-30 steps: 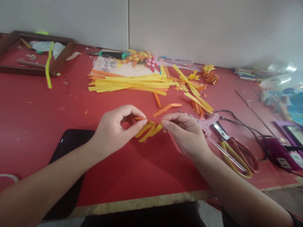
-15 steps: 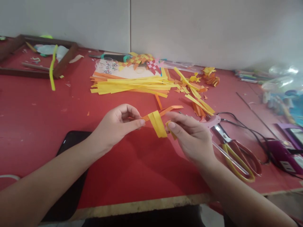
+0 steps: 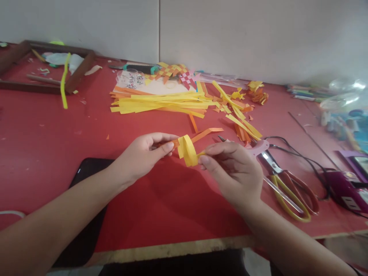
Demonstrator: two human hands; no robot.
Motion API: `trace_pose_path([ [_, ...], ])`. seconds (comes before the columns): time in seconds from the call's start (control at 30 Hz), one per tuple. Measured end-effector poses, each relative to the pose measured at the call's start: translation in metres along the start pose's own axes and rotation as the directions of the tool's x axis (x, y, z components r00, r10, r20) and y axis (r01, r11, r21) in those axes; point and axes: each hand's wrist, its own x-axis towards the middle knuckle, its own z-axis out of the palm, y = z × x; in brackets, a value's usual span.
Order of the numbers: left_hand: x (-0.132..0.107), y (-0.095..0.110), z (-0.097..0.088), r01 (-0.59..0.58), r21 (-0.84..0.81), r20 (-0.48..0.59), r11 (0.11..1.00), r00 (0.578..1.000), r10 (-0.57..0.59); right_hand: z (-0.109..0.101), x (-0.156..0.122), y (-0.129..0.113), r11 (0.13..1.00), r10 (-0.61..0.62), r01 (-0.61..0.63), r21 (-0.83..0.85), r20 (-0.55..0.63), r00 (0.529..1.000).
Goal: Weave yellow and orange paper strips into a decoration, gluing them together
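Over the red table (image 3: 172, 207), my left hand (image 3: 142, 155) pinches the orange end of a paper strip between thumb and fingers. My right hand (image 3: 232, 172) pinches the other end of a yellow paper strip (image 3: 186, 150), which curls in a loop between the two hands. A loose orange strip (image 3: 205, 134) lies on the table just behind the loop. Both hands hover a little above the surface.
A pile of yellow and orange strips (image 3: 161, 102) lies further back, with woven paper pieces (image 3: 172, 73) near the wall. Scissors (image 3: 284, 184) lie right of my right hand, a purple device (image 3: 345, 188) with a cord beyond. A black phone (image 3: 83, 191) sits under my left forearm. A wooden frame (image 3: 43, 65) stands far left.
The yellow strip went from a flat zigzag to a curled loop between my hands. My right hand turned and shifted slightly right; my left hand stayed pinched on the orange end.
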Motion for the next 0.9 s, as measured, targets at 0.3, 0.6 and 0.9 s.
trace_pose_path([
  [0.3,0.0,-0.003,0.002,0.097,-0.174,0.02,0.98,0.995,-0.095,-0.004,0.004,0.002,0.996,0.078,-0.078,-0.032,0.017,0.997],
  [0.6,0.002,-0.003,0.001,0.085,-0.227,-0.033,0.97,0.995,-0.095,-0.018,0.017,0.02,0.806,0.272,-0.042,-0.59,0.306,0.912],
  [0.9,0.0,-0.003,0.001,0.042,-0.098,-0.048,0.994,0.998,-0.047,-0.005,0.002,0.004,0.867,-0.271,0.243,-0.436,0.0,0.963],
])
